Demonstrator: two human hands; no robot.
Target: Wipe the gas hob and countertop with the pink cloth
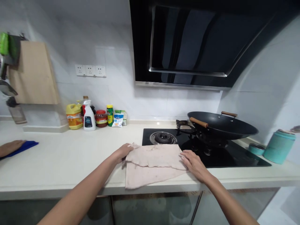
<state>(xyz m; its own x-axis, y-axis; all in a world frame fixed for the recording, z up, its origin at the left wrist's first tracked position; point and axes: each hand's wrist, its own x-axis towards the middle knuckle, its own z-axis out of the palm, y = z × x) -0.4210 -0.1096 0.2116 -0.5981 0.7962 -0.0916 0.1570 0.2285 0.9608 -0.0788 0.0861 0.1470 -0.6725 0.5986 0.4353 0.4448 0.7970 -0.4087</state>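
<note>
A pale pink cloth with dark stains lies partly on the cooktop's front edge and partly on the white counter. Its upper layer is folded over, and a lower flap reaches the counter's front edge. At the left corner, my left hand has its fingers closed on the bunched cloth; the thumb is partly hidden. My right hand rests on the cloth's right edge, fingers stretched out and touching it.
Another person's hand presses a blue cloth on the counter at far left. A large black wok sits on the right burner of the black cooktop. Bottles, including a white spray bottle, line the wall. A teal canister stands right.
</note>
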